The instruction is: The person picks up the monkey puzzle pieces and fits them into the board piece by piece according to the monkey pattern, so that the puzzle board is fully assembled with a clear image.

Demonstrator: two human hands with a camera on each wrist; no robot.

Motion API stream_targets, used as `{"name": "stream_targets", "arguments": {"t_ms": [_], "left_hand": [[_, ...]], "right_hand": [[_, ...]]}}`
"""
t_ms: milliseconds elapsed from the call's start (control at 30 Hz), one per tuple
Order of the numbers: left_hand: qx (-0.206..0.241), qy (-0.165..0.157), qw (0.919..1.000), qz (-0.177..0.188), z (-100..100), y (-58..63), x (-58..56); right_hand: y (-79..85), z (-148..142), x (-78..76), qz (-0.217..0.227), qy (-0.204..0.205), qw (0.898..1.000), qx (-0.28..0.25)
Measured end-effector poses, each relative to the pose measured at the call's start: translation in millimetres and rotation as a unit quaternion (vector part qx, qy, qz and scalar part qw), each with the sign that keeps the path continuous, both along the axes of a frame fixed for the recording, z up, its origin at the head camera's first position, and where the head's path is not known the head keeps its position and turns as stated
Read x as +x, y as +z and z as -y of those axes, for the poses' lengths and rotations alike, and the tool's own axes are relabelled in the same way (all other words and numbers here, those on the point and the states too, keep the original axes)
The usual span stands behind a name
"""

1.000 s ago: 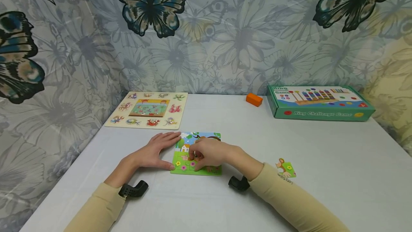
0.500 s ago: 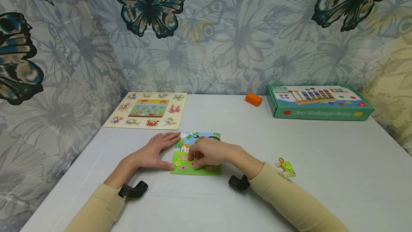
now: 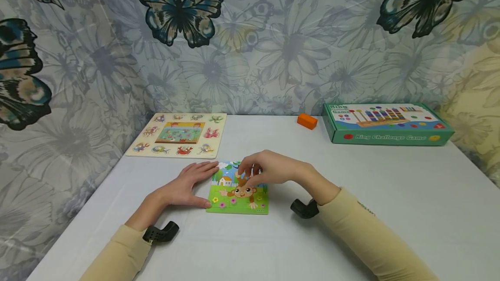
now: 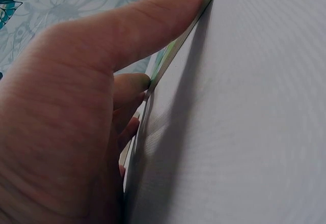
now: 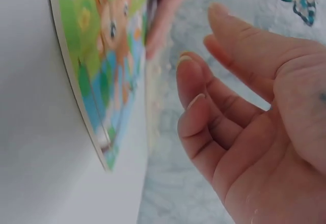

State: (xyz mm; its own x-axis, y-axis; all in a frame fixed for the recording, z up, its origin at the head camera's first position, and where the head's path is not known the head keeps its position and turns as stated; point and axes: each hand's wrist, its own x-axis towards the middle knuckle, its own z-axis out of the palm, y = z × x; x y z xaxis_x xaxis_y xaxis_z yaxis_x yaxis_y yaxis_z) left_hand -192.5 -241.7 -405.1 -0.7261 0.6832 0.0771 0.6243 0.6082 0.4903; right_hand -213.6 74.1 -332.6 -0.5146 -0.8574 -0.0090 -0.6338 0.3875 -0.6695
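Observation:
A small jigsaw puzzle (image 3: 237,207) with a brown monkey on green grass and blue sky lies flat on the white table. My left hand (image 3: 186,186) rests at its left side, thumb tip on the near corner and fingertips at the far corner; the left wrist view shows the thumb (image 4: 153,20) against the board's edge. Above the puzzle's upper right part hovers my right hand (image 3: 273,168). In the right wrist view its fingers (image 5: 196,119) are loosely bent, with nothing between them, apart from the puzzle. Part of the picture is hidden behind that hand.
A cream board with sea animals (image 3: 182,132) lies at the back left. Toward the back stands an orange block (image 3: 307,121), beside a green Ring Challenge Game box (image 3: 390,137). Patterned butterfly cloth (image 3: 250,77) hangs behind the table.
My right hand has let go and lifted off the puzzle, moving up and right. The monkey's face now shows. The loose puzzle piece on the right is now hidden behind the right sleeve. Left hand stays put.

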Motion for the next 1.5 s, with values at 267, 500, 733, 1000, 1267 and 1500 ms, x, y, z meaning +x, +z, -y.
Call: {"name": "stream_targets", "arguments": {"t_ms": [267,500,733,1000,1267,1500], "left_hand": [[-0.002,-0.001,1.0000,-0.004,0.7,0.8,0.3],[-0.003,0.000,1.0000,-0.007,1.1,-1.3,0.0],[-0.004,0.003,1.0000,-0.003,1.7,0.1,0.4],[-0.006,0.003,1.0000,0.001,0.8,0.0,0.4],[-0.002,0.004,1.0000,0.002,1.3,0.1,1.6],[-0.007,0.007,0.9999,0.004,0.5,-0.6,0.8]], "right_hand": [[14.7,-34.5,0.8,0.004,-0.045,0.999,-0.010],[17.1,-70.2,4.2,0.002,-0.072,0.997,-0.015],[9.2,-108.9,9.8,0.007,-0.103,0.995,-0.010],[-1.6,-149.3,21.3,0.008,-0.127,0.992,-0.009],[-10.4,-180.4,31.9,0.020,-0.135,0.991,0.000],[-16.3,-199.4,40.9,0.022,-0.143,0.989,0.010]]}}
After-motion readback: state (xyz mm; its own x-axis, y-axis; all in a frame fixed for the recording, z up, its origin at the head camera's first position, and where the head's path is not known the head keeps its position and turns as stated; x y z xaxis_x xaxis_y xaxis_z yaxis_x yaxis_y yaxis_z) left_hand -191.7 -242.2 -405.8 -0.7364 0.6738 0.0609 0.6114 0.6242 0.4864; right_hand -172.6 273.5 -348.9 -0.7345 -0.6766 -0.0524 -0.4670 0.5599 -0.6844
